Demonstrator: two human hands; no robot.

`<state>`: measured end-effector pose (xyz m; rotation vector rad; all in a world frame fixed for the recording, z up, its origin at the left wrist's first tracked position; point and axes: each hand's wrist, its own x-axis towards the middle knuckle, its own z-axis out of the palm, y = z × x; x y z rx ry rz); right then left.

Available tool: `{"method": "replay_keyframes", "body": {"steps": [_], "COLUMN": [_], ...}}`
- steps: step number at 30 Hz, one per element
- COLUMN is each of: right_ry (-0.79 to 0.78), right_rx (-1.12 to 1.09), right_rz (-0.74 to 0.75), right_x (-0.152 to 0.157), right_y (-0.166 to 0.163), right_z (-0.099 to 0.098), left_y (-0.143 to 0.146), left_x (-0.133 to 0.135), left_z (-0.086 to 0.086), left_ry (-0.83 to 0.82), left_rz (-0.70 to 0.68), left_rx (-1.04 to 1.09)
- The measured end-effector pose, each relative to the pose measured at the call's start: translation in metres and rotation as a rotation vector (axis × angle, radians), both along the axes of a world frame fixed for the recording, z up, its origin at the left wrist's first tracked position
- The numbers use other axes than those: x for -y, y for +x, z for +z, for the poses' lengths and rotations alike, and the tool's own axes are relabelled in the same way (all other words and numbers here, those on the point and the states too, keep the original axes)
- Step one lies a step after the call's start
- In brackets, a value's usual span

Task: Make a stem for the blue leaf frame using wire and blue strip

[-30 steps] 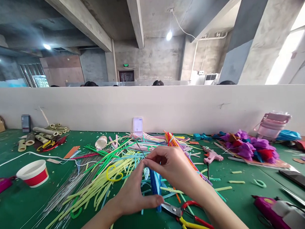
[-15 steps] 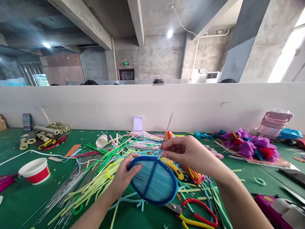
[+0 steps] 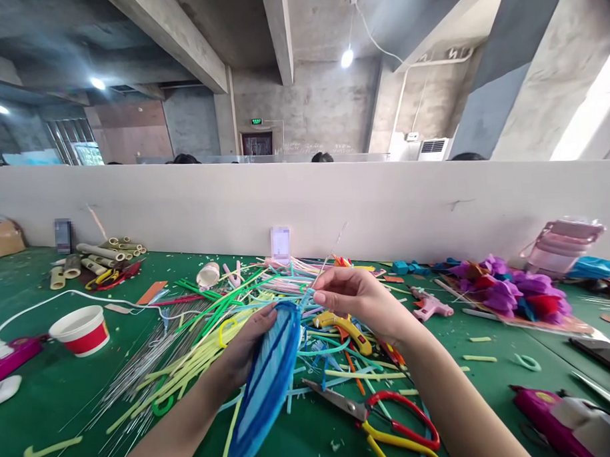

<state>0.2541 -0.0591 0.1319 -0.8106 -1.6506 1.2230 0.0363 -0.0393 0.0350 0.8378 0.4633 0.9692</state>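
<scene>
My left hand (image 3: 246,344) grips the rim of a blue oval piece (image 3: 265,390), a dark blue fuzzy frame with a lighter blue filling and a bar across it. The piece is tilted and seen nearly edge-on. At its top end, my right hand (image 3: 355,297) pinches a light blue strand (image 3: 307,296) wound at the tip, where thin wires stick up. Below my right arm lie scissors (image 3: 364,410) with red and yellow handles, blades apart. A yellow cutter (image 3: 346,327) rests just under my right hand.
Yellow-green pipe cleaners (image 3: 190,366) and thin wires (image 3: 134,368) spread across the green table (image 3: 182,433). A paper cup (image 3: 81,331) stands left, near bamboo pieces (image 3: 100,259). Purple flowers (image 3: 512,291), a pink glue gun (image 3: 430,304) and a phone (image 3: 597,358) lie right. A white partition (image 3: 208,198) rises behind.
The blue oval piece has turned from facing me to nearly edge-on, its lower end swinging down and left. Both hands stay on it. The scissors' blades now show fully.
</scene>
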Motion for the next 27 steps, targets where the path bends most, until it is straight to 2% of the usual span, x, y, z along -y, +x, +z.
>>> {"method": "replay_keyframes", "body": {"steps": [5, 6, 10, 13, 17, 20, 21, 25, 27], "right_ry": [-0.017, -0.016, -0.038, -0.043, 0.012, 0.027, 0.034, 0.117, 0.172], "right_rx": [-0.030, -0.029, 0.001, 0.041, 0.095, 0.130, 0.134, 0.118, 0.129], "right_rz": [0.012, 0.009, 0.032, 0.050, 0.005, -0.034, -0.047, -0.124, -0.176], "right_x": [0.000, 0.000, 0.001, 0.002, 0.002, 0.002, 0.001, -0.001, -0.001], "right_y": [-0.005, -0.006, -0.011, -0.014, -0.016, -0.017, -0.017, -0.016, -0.015], "right_z": [-0.003, -0.004, -0.006, -0.006, -0.005, -0.006, -0.006, -0.005, -0.004], "left_y": [-0.001, 0.000, 0.005, 0.011, 0.022, 0.026, 0.025, 0.018, 0.014], "left_x": [-0.004, -0.003, 0.009, 0.019, 0.019, 0.019, 0.020, 0.027, 0.029], "left_z": [-0.011, -0.012, -0.012, -0.005, 0.004, 0.003, 0.001, -0.005, -0.006], "left_ry": [-0.067, -0.091, -0.161, -0.110, 0.044, 0.152, 0.184, 0.295, 0.335], "left_rz": [-0.656, -0.749, -0.910, -0.933, -0.966, -1.018, -0.963, -0.588, -0.473], "left_rx": [0.061, 0.073, 0.099, 0.012, -0.217, -0.190, -0.154, -0.071, -0.048]}}
